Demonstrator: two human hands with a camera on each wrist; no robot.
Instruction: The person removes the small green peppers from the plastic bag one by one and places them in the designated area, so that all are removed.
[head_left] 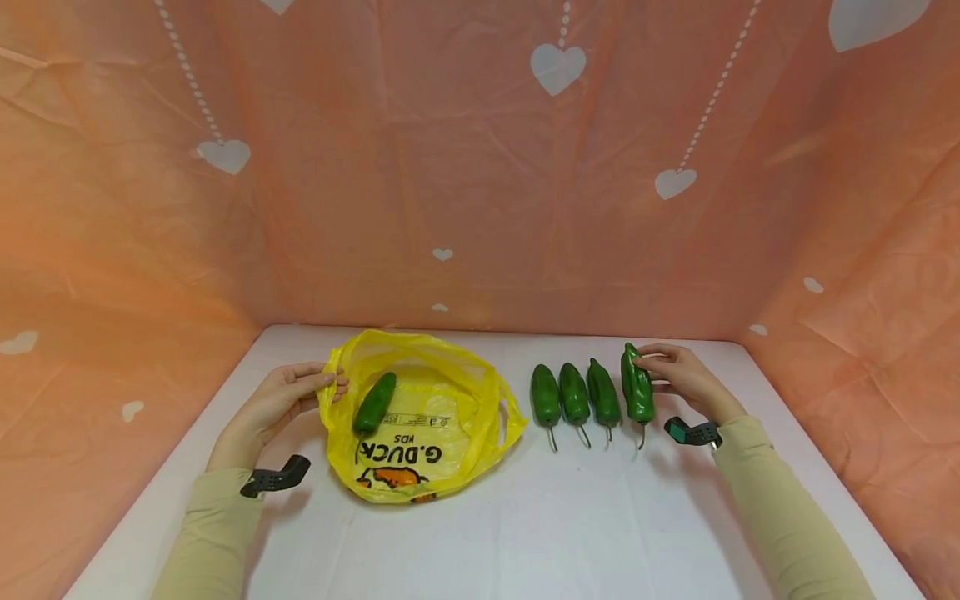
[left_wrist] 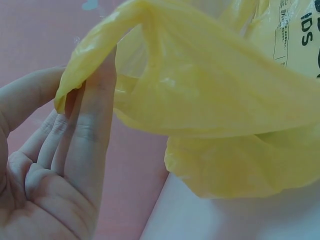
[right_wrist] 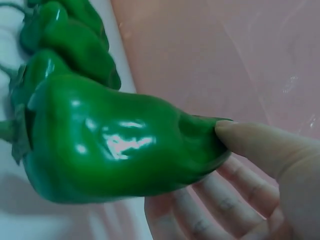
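A yellow plastic bag (head_left: 465, 400) lies spread with its mouth facing up, black lettering and an orange print on it. My left hand (head_left: 281, 400) pinches the bag's left rim between thumb and fingers, as the left wrist view also shows. One green pepper (head_left: 375, 404) lies within the bag. At the right, my right hand (head_left: 682, 375) holds another green pepper (right_wrist: 110, 145) by its tip, thumb on one side and fingers on the other. Its stem points toward the person. Three more green peppers (head_left: 574, 393) lie in a row between the bag and that hand.
A white table (head_left: 540, 533) carries everything. Orange cloth walls (head_left: 480, 208) with white hearts rise behind it and on both sides. Black wrist cameras (head_left: 276, 477) are strapped at both sleeve ends.
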